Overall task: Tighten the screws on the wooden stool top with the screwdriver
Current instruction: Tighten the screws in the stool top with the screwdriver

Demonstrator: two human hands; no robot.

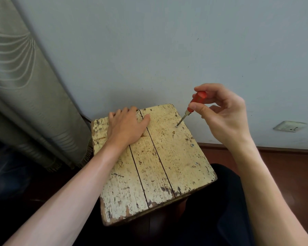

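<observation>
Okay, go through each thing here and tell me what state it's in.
Left hand: flat, pressing on the stool top.
Right hand: pinching the screwdriver.
Screwdriver: tilted, tip on the far screw.
Middle screw: untouched.
Near screw: untouched.
Stool top: paint worn.

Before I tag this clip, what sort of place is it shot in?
Probably a room in a home: a grey-green pleated fabric curtain hangs at left, a white wall socket sits low on the pale painted wall, and a glossy reddish-brown floor runs below.
</observation>
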